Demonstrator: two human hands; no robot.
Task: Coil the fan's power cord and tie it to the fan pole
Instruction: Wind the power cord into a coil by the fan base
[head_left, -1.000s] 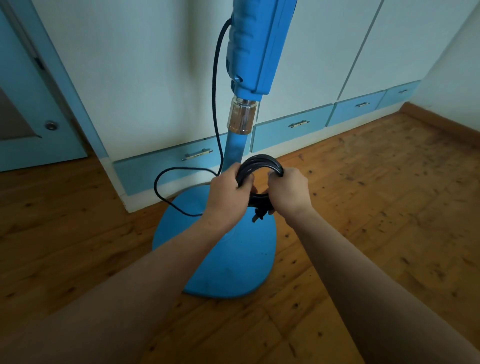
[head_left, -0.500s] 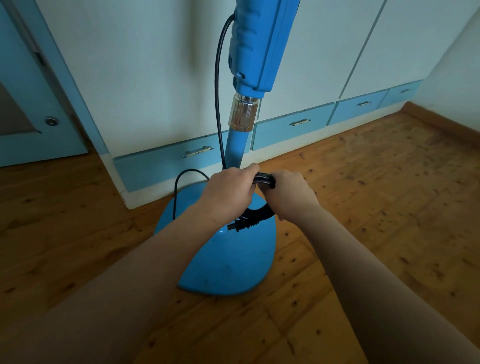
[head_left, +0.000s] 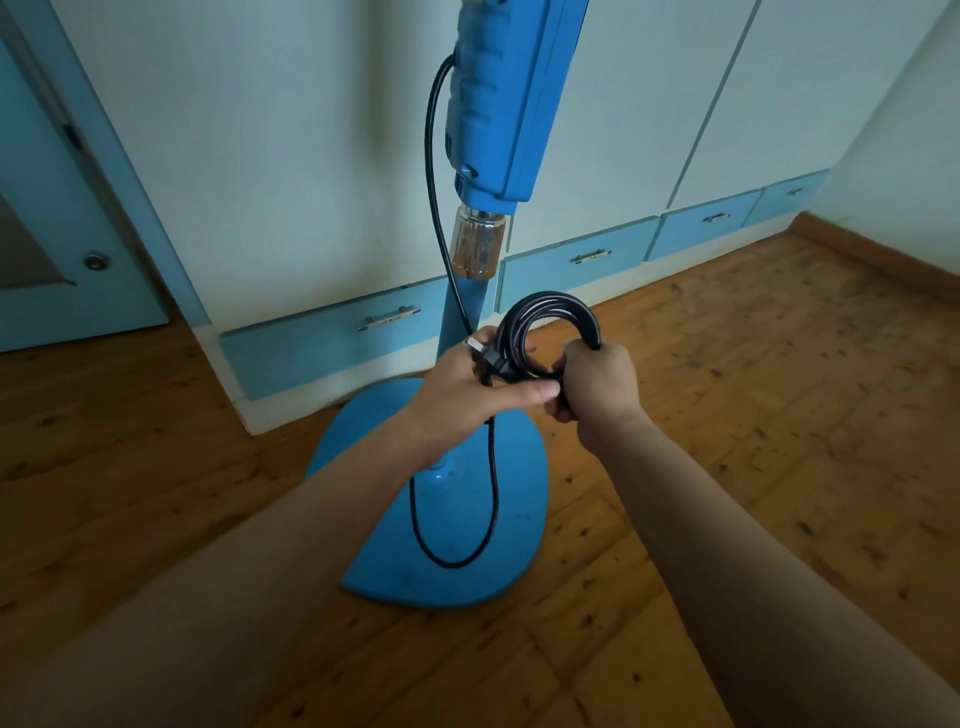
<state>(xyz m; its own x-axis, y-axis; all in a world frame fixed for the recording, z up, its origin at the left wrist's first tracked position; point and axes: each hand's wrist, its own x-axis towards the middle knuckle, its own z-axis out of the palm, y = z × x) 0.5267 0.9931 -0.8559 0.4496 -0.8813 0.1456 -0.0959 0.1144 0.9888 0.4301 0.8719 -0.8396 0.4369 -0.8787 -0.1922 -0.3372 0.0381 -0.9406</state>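
A blue standing fan rises in the middle of the view, with its pole (head_left: 461, 306) above a round blue base (head_left: 519, 519) on the wooden floor. The black power cord runs down from the fan body beside the pole. Most of it is wound into a coil (head_left: 550, 325) held upright in front of the pole. My right hand (head_left: 597, 387) grips the coil's right side. My left hand (head_left: 467, 387) holds the plug (head_left: 488, 356) end against the coil's left side, thumb stretched under it. A slack loop of cord (head_left: 467, 540) hangs below over the base.
Pale cabinet doors with blue drawers (head_left: 332, 345) and metal handles stand right behind the fan. A blue door (head_left: 62, 249) is at the left. A wall with a wooden skirting (head_left: 883, 254) closes the right side. Bare wooden floor (head_left: 779, 441) lies around the base.
The coil has turned upright again and come up a little. The plug end moved from below the hands to the coil's left side. The slack loop went from left of the pole to below my hands.
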